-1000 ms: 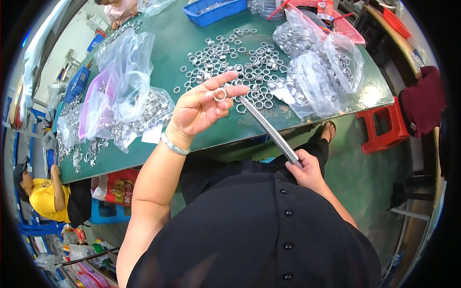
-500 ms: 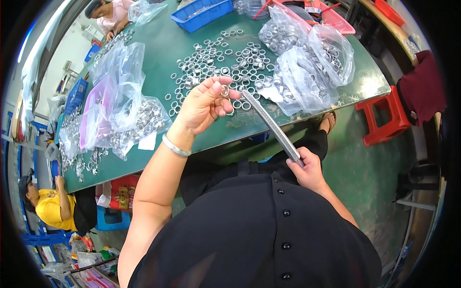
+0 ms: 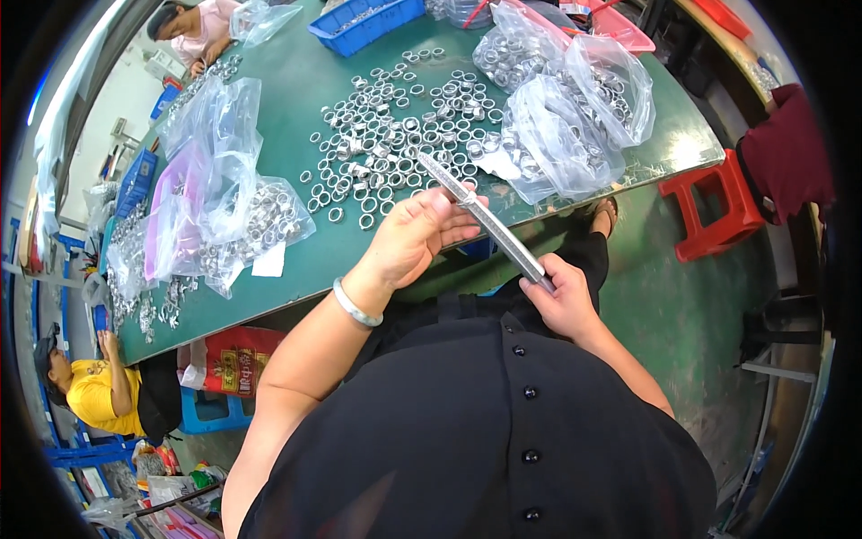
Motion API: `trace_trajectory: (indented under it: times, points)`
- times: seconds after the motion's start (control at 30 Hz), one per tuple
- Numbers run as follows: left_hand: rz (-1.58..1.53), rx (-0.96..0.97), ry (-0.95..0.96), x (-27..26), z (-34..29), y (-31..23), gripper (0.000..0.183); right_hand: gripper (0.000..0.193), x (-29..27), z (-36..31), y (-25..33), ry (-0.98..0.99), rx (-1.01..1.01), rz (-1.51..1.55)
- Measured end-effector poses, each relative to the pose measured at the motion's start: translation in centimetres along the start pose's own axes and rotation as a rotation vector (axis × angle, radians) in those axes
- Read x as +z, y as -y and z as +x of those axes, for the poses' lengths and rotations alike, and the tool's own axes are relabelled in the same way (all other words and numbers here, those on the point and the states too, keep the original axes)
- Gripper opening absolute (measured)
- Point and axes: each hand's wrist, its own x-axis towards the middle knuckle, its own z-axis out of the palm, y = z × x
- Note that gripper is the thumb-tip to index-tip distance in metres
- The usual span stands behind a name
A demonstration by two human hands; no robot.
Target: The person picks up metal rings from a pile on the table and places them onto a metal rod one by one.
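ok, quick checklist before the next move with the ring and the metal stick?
1. Right hand closed on the lower end of the metal stick: ok.
2. Left hand up at the ring: ok, fingers beside it, partway along the stick.
3. Left grip firm on the ring: cannot tell, fingers and stick overlap.
4. Ring seated square around the stick: cannot tell, too small.
5. Stick markings readable from this view: not ok, too fine.
6. Loose rings back from the near edge of the table: ok.
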Motion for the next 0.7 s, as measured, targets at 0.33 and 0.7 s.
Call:
trace_trajectory:
  times: [0.33,0.7]
  points:
    - [0.144,0.065,-0.1,-0.8,-1.1,0.9,0.025,0.013,1.0,0.8,0.3,0.002,-0.108,0.005]
    - [0.23,0.079,-0.153,-1.5,-1.6,1.5,0.024,0.013,1.1,0.6,0.2,0.083,-0.023,0.038]
